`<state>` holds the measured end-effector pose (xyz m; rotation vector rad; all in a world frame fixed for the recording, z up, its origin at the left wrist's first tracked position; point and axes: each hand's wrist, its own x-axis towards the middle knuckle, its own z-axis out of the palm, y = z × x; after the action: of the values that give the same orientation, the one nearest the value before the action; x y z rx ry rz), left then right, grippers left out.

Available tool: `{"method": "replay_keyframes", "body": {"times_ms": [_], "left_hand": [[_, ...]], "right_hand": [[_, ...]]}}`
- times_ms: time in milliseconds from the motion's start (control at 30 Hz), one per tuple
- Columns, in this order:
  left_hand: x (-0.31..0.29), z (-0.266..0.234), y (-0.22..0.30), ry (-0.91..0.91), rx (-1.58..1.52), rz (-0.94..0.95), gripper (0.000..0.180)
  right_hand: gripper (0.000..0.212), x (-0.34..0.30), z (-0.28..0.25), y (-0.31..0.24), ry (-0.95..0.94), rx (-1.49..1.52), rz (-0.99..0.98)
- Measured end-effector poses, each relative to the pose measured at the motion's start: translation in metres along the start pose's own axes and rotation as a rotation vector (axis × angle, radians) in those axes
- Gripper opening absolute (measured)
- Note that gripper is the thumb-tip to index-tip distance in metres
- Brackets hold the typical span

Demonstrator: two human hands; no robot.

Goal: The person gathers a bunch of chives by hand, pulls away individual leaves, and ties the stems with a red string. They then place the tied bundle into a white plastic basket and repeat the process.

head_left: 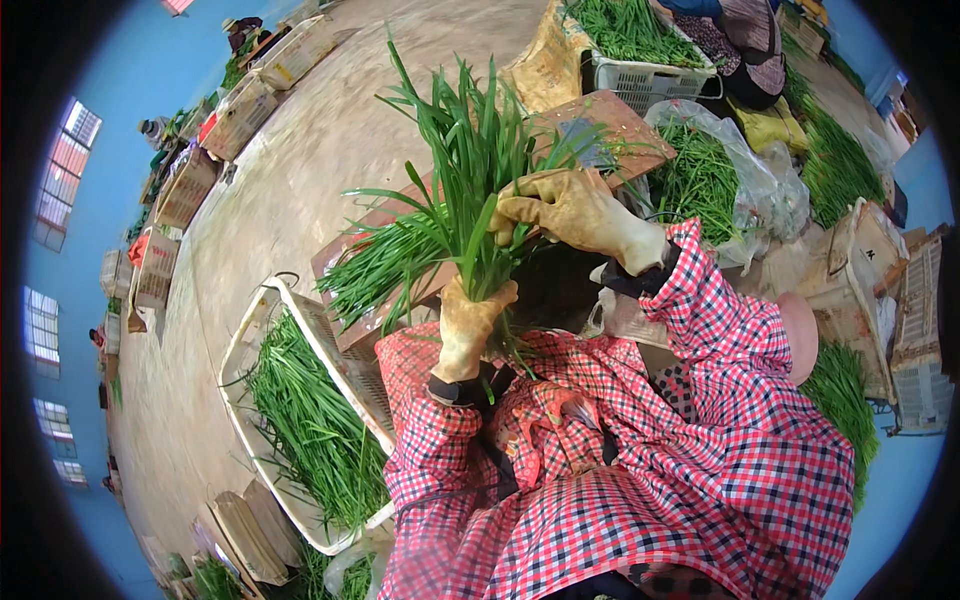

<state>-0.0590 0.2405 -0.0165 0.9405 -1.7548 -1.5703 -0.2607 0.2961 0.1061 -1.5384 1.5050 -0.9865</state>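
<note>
My left hand [468,328], in a dirty yellowish glove, is wrapped round the lower end of a bunch of green chives [465,165]. The bunch stands upright, its long flat leaves fanning out at the top. My right hand [580,212], gloved alike, reaches in from the right side of the bunch, with its fingers closed on some leaves partway up. Behind the bunch, more chives [375,275] lie on a low reddish-brown board [630,135]. Loose stem ends hang below my left fist, above my checked clothing.
At my left stands a white plastic crate [240,400] of chives. An open clear plastic bag [765,190] of chives lies at the right. Beyond it stands another filled crate [650,80], beside a person [750,50]. Several crates [240,115] line the far left.
</note>
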Motion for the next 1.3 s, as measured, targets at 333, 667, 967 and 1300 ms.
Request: {"method": "replay_keyframes", "body": {"times_ms": [333,667,967,1300], "left_hand": [[0.000,0.019,-0.030,-0.080,0.191,0.146,0.034],[0.001,0.013,-0.043,-0.043,0.127,0.050,0.031],[0.005,0.017,-0.044,0.024,0.430,0.259,0.031],[0.009,0.034,-0.036,-0.108,0.477,0.163,0.035]], "right_hand": [[0.026,0.002,-0.011,0.030,-0.303,-0.425,-0.252],[0.034,-0.018,-0.007,0.018,0.122,0.241,-0.136],[0.017,-0.056,0.015,0.025,0.079,-0.190,-0.182],[0.013,-0.091,0.009,0.041,0.206,-0.149,-0.198]]}}
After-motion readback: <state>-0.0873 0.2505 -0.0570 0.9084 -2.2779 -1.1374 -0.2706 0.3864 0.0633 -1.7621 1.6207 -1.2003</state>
